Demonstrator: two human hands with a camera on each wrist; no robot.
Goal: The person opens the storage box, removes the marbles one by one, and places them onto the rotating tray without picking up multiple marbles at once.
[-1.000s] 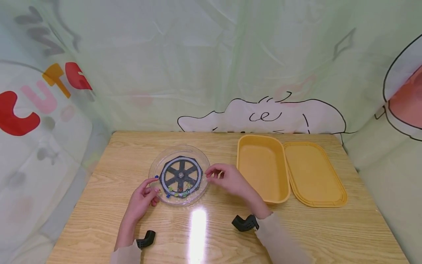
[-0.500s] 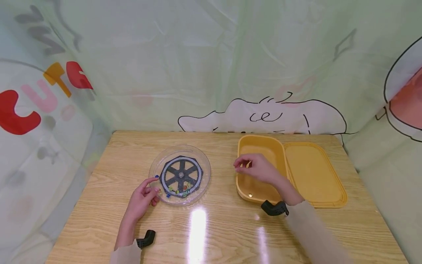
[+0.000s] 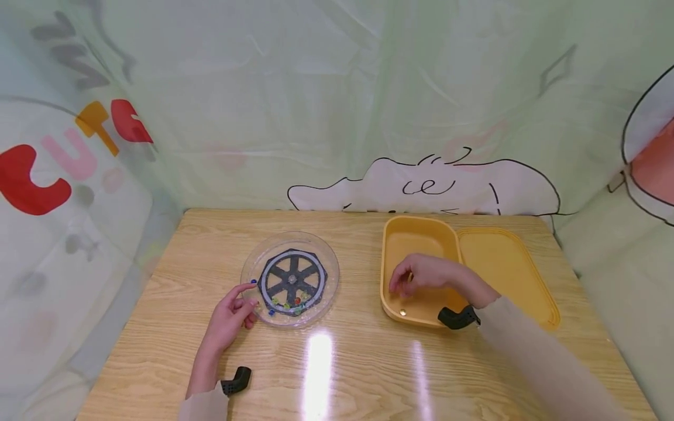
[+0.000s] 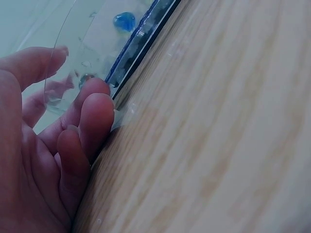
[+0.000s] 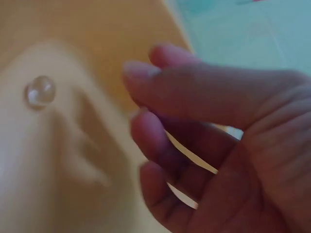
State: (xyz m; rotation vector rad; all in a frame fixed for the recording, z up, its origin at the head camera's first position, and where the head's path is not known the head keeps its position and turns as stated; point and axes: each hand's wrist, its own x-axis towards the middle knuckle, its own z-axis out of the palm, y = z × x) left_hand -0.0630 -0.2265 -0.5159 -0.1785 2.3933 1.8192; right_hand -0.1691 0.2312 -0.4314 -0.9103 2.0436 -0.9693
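Observation:
My left hand (image 3: 229, 320) holds the rim of a clear round dish (image 3: 329, 257) at its near-left side, with thumb and fingers at the edge in the left wrist view. Within the dish's outline shows a dark wheel-like shape (image 3: 281, 273) with spokes and a pale ring. Several glass marbles lie in the dish, among them a blue marble (image 4: 124, 22) and a red marble (image 3: 297, 301). My right hand (image 3: 421, 273) is over the yellow box (image 3: 386, 257), fingers loosely curled with nothing visible between them. A clear marble (image 5: 41, 92) lies inside the box near its front-left corner.
A yellow lid (image 3: 500, 263) lies flat against the right side of the box. Both stand on a wooden table (image 3: 210, 245). A printed cloth curtain (image 3: 263, 105) rises behind the table and at both sides.
My right hand has moved right from the dish's edge to the box and lowered into it. A clear marble has appeared in the box. The left hand stays at the dish.

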